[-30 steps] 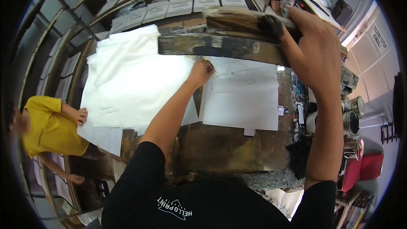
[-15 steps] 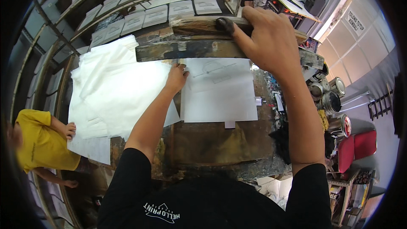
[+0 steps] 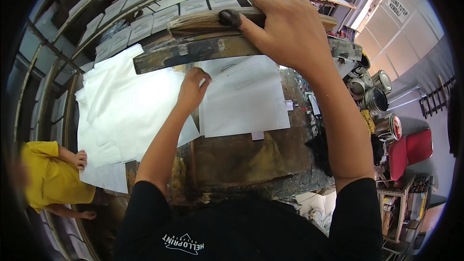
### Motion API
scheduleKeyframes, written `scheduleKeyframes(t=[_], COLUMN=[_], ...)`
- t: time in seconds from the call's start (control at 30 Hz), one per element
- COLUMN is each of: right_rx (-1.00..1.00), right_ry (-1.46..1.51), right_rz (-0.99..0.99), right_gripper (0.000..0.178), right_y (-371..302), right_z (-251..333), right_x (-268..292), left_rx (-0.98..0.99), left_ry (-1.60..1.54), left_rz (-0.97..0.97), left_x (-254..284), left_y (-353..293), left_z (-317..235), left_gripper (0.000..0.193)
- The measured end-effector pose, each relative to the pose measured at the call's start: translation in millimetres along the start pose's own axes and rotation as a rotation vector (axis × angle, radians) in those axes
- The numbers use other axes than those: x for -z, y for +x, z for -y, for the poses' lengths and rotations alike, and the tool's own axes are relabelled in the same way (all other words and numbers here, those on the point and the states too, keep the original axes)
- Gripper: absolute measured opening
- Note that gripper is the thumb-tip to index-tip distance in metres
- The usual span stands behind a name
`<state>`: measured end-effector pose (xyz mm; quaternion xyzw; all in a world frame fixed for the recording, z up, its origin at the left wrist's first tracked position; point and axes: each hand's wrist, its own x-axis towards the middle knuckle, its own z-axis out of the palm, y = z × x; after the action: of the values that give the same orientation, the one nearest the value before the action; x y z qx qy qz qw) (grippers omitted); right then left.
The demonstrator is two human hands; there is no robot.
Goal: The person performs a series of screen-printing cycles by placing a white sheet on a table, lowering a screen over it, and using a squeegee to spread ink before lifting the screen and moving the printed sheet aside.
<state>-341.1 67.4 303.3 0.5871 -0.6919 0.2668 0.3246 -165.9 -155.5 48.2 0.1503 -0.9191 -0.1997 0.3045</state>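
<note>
The right hand [image 3: 285, 31] has its fingers closed around a long, rough wooden frame bar [image 3: 203, 50], paint-crusted and dark, with an ink-blackened thumb on its upper edge. The bar runs left to right across the far side of the stained desk [image 3: 241, 159], tilting slightly up to the right. The left hand [image 3: 192, 89], fingers loosely bent and gripping nothing, presses its fingertips on the corner of a smooth white rectangular sheet [image 3: 244, 99] lying flat just below the bar. A loose pile of soft white fabric pieces [image 3: 123, 111] lies left of it.
</note>
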Motion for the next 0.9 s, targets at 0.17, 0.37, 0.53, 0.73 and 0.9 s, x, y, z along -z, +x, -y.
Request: scheduleKeyframes(t=[0.17, 0.37, 0.53, 0.73, 0.9], right_rx=[0.019, -0.023, -0.102, -0.015, 0.017], right_ry=[-0.024, -0.022, -0.041, -0.031, -0.016], right_rz=[0.006, 0.085, 0.184, 0.084, 0.023], right_gripper=[0.052, 0.057, 0.068, 0.051, 0.046], right_y=[1.1, 6.9, 17.9, 7.7, -9.5], right_z=[-1.2, 4.5, 12.0, 6.6, -1.6], right_x=[-0.8, 6.7, 20.4, 8.6, -2.7], left_rx=[-0.351, -0.36, -0.013, 0.249, 0.438], left_ry=[0.111, 0.077, -0.029, -0.011, 0.115], left_rz=[0.375, 0.407, 0.154, 0.013, -0.147], left_x=[40.1, 58.7, 100.2, 188.4, 254.6], left_y=[-71.7, -137.4, -145.9, -166.4, -252.8], left_z=[-75.0, -104.0, -97.9, -34.3, 34.0], left_gripper=[0.021, 0.026, 0.014, 0.014, 0.015])
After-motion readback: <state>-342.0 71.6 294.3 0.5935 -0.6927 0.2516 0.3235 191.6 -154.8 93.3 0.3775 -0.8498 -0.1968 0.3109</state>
